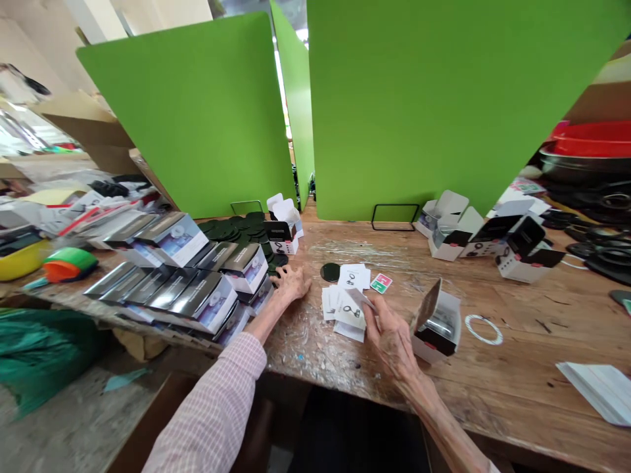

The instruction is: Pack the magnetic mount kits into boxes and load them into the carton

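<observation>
My right hand (390, 326) pinches a folded paper leaflet (363, 299) above a loose spread of printed leaflets (349, 307). Slightly curled, with fingers apart, my left hand (292, 284) rests on the table beside the pile of black discs (236, 228) and the stacked boxes; its fingertips are partly hidden against the discs. A single black disc (330, 272) lies between my hands, touching the leaflets. Just right of them is a small red and green card (381, 283). By my right wrist stands an open box (438, 323) with a clear-wrapped item inside.
Closed printed boxes (180, 289) are stacked at the left. More open boxes (448, 226) stand at the back right. A white ring (484, 330) and folded papers (599, 391) lie to the right. Green panels (444, 105) rise behind the table (340, 368).
</observation>
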Demonstrator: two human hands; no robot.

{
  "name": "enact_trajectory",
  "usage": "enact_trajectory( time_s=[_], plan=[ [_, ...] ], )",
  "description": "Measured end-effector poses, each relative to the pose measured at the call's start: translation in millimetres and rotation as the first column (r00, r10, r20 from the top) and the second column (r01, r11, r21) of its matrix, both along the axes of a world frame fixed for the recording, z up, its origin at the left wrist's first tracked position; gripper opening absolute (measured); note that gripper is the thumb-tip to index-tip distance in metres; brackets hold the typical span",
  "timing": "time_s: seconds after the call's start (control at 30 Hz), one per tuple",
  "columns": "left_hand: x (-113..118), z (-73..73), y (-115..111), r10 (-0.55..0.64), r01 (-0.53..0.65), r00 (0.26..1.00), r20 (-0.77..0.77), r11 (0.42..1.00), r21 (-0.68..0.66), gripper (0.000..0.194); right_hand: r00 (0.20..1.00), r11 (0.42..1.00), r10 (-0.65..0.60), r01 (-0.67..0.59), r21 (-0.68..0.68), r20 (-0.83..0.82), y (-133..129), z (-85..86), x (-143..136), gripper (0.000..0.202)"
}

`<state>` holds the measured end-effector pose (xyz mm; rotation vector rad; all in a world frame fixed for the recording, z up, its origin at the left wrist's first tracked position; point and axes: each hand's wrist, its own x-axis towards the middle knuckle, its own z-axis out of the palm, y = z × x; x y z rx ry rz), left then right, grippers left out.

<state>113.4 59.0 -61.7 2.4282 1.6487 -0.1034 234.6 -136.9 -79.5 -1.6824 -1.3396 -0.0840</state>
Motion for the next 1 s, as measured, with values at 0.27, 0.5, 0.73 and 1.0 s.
enact_trajectory(
  time_s=[0.27, 0.5, 0.73, 1.0],
  plan=[
    [-3.1, -4.7, -15.2, -0.009, 0.018, 0.944, 0.330, 1.000, -0.025, 0.043, 0.757, 0.977, 0.044, -0.168, -0.129, -0.652, 5.5, -7.9, -2.3, 0.039],
    [-10.4, 1.3, -18.5, 0.236, -0.038, 0.664, 0.710, 0.958, -0.284, 0.026, 0.586, 0.975, 0.034, -0.198, -0.102, -0.810, 3.5, -8.2, -2.0, 0.039],
    [-9.1, 19.6, -64.0, 0.461, 0.224, 0.274, 0.844, 0.823, -0.522, 0.035, 0.437, 0.989, 0.108, -0.140, 0.051, -0.893, 16.6, -5.5, -28.5, 0.041],
    [39.5, 11.5, -155.8, 0.367, 0.490, 0.187, 0.911, 0.769, -0.410, 0.039, 0.897, 0.895, -0.342, 0.402, 0.194, -0.281, -73.1, 51.3, 6.9, 0.021]
  ],
)
